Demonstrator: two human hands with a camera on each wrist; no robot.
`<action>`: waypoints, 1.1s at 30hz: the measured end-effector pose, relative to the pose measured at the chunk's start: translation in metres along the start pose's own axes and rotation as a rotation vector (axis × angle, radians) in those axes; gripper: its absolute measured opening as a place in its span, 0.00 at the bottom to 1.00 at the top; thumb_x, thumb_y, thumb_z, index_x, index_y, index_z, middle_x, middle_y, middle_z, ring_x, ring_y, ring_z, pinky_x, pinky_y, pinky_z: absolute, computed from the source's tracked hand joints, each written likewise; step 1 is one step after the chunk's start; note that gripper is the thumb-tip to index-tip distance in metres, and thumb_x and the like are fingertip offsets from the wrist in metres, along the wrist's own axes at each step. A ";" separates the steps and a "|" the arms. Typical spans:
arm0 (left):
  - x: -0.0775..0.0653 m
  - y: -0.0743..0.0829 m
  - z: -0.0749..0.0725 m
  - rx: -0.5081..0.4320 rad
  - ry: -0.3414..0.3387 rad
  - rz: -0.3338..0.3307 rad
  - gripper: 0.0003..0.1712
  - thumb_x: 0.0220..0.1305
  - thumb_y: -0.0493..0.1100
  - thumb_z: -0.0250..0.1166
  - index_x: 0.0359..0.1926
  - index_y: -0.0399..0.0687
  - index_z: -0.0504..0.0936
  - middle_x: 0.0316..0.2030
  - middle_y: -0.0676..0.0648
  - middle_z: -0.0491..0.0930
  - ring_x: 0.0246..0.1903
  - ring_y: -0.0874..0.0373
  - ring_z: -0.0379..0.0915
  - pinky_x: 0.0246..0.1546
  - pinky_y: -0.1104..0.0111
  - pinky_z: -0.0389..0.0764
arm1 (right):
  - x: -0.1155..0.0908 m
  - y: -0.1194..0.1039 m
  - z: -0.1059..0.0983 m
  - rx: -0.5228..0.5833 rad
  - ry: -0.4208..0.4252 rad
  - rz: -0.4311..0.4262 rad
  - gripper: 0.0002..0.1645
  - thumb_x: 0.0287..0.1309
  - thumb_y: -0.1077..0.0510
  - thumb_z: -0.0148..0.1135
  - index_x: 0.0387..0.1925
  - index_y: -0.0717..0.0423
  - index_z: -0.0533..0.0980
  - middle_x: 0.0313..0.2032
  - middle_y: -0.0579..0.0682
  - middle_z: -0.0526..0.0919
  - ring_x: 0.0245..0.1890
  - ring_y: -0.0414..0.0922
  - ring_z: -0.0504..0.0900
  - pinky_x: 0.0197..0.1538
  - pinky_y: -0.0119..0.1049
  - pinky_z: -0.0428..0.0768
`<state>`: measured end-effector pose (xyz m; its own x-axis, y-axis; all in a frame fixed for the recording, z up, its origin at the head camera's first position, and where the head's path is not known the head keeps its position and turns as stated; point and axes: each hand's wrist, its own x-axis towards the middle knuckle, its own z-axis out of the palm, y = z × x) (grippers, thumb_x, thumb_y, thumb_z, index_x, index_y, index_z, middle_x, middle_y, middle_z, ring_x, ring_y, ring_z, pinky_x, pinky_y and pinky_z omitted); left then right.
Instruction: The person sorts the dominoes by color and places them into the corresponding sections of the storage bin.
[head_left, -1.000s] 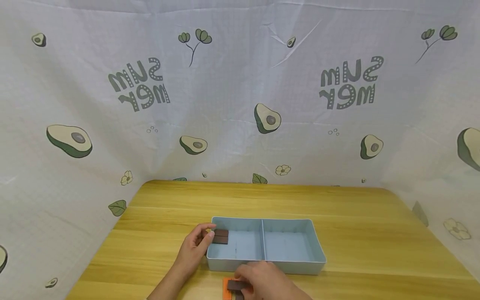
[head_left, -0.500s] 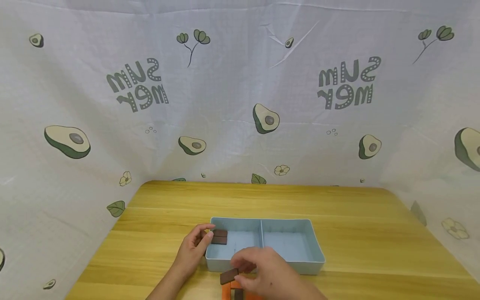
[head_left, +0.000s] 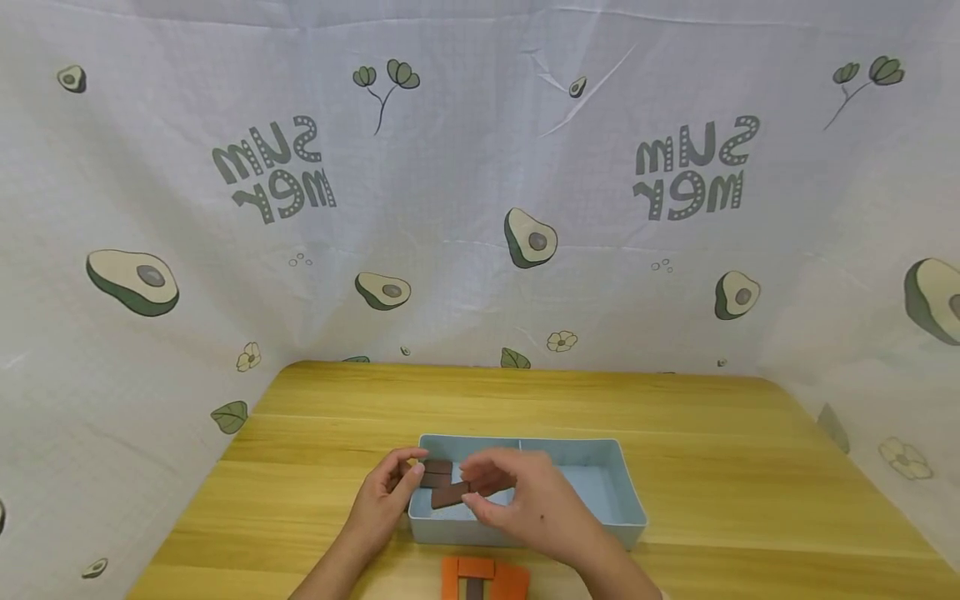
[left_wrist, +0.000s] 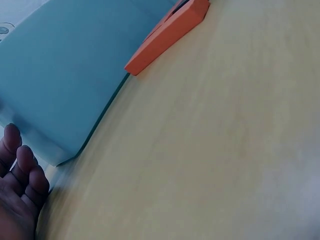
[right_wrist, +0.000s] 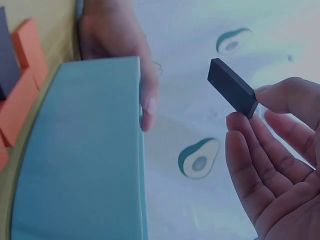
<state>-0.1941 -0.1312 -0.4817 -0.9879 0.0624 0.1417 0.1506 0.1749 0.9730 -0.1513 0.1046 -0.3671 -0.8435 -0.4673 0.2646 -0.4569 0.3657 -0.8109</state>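
My right hand [head_left: 536, 500] pinches one end of a dark brown flat rectangular block [head_left: 449, 495] between thumb and fingertips. It holds the block tilted above the left compartment of a light blue two-part box [head_left: 450, 532]. In the right wrist view the block [right_wrist: 231, 85] rises above the box's rim. My left hand [head_left: 386, 492] grips the box's left wall, thumb and index finger over the rim. In the left wrist view its other fingers [left_wrist: 25, 165] are curled close to the outside. Inside that compartment, brown blocks [head_left: 437, 473] lie side by side at the left end.
Directly in front of the box, orange blocks [head_left: 510, 581] lie on the wooden table [head_left: 750, 500] around another dark brown block [head_left: 475, 589]. The box's right compartment [head_left: 600, 492] shows a bare floor. A printed white cloth [head_left: 450, 183] hangs behind the table.
My right hand has lifted the brown block off the orange blocks in front and carried it forward and up over the box's left compartment. My left hand stays at the box's left wall.
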 end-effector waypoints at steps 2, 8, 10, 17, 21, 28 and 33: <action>0.000 0.000 0.000 0.002 0.000 -0.002 0.11 0.73 0.46 0.63 0.54 0.56 0.83 0.31 0.51 0.73 0.28 0.63 0.69 0.31 0.72 0.72 | 0.005 0.001 -0.001 0.017 0.030 0.040 0.14 0.62 0.53 0.72 0.49 0.48 0.83 0.44 0.44 0.89 0.41 0.37 0.88 0.45 0.31 0.84; -0.001 0.002 0.000 0.003 0.001 -0.013 0.11 0.73 0.45 0.63 0.53 0.55 0.83 0.31 0.51 0.73 0.30 0.62 0.69 0.33 0.72 0.72 | 0.020 0.008 0.000 0.042 0.115 0.136 0.14 0.64 0.54 0.71 0.49 0.52 0.82 0.44 0.46 0.88 0.41 0.41 0.87 0.44 0.30 0.84; -0.001 0.002 0.000 0.002 0.001 -0.016 0.11 0.73 0.46 0.63 0.54 0.55 0.83 0.31 0.50 0.73 0.30 0.62 0.69 0.33 0.72 0.72 | 0.026 0.011 0.000 0.044 0.148 0.159 0.13 0.64 0.55 0.70 0.49 0.51 0.82 0.45 0.47 0.88 0.42 0.42 0.87 0.43 0.31 0.84; -0.001 0.002 0.000 0.002 -0.007 -0.026 0.13 0.73 0.48 0.63 0.55 0.54 0.82 0.32 0.49 0.71 0.30 0.62 0.68 0.32 0.72 0.71 | 0.041 0.016 0.002 0.072 0.276 0.239 0.12 0.62 0.58 0.71 0.47 0.48 0.83 0.45 0.48 0.87 0.41 0.44 0.87 0.41 0.38 0.85; -0.001 0.002 0.000 -0.005 -0.009 -0.021 0.13 0.73 0.48 0.63 0.55 0.53 0.82 0.32 0.49 0.71 0.30 0.62 0.69 0.32 0.72 0.71 | 0.045 0.021 0.007 0.089 0.269 0.258 0.12 0.62 0.59 0.71 0.47 0.51 0.83 0.46 0.51 0.86 0.43 0.47 0.87 0.41 0.40 0.85; -0.001 0.002 -0.001 -0.002 -0.019 -0.025 0.12 0.73 0.48 0.63 0.55 0.54 0.81 0.32 0.49 0.71 0.29 0.62 0.68 0.32 0.72 0.71 | 0.046 0.034 0.017 -0.022 0.158 0.297 0.11 0.61 0.61 0.71 0.46 0.53 0.82 0.45 0.50 0.87 0.42 0.47 0.86 0.40 0.41 0.85; -0.001 0.002 0.000 0.009 -0.021 -0.029 0.12 0.74 0.47 0.62 0.55 0.54 0.81 0.32 0.50 0.71 0.28 0.62 0.68 0.31 0.72 0.71 | 0.046 0.040 0.026 -0.089 0.038 0.259 0.11 0.59 0.62 0.71 0.44 0.56 0.82 0.40 0.49 0.86 0.39 0.46 0.85 0.39 0.42 0.83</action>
<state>-0.1928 -0.1313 -0.4802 -0.9909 0.0781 0.1096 0.1225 0.1855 0.9750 -0.2010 0.0772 -0.4013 -0.9447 -0.3191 0.0756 -0.2466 0.5393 -0.8052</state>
